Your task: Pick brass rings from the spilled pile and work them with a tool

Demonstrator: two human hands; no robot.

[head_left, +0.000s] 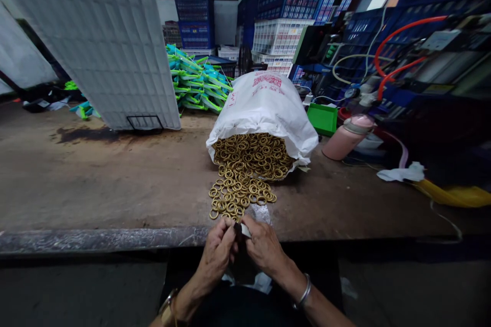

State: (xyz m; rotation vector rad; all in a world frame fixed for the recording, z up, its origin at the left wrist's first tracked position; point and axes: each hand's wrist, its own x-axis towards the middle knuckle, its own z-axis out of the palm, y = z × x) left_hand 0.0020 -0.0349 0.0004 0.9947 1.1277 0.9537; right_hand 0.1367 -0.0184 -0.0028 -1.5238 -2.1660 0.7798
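Observation:
My left hand (217, 254) and my right hand (264, 248) meet at the near edge of the workbench (95, 184), fingers pinched together around a small dark strap piece (240, 231) with a pale tip. Just beyond my fingers lies a spill of several brass rings (238, 195). The rings pour from a white woven sack (264, 107) lying on its side with its mouth toward me. What exactly sits between my fingertips is partly hidden.
A pink bottle (347, 137) and a green tray (322, 118) lie right of the sack. A large white woven bag (107, 41) stands at left. Teal strap bundles (199, 84), blue and white crates (282, 36) and a machine with red hoses (402, 51) fill the back.

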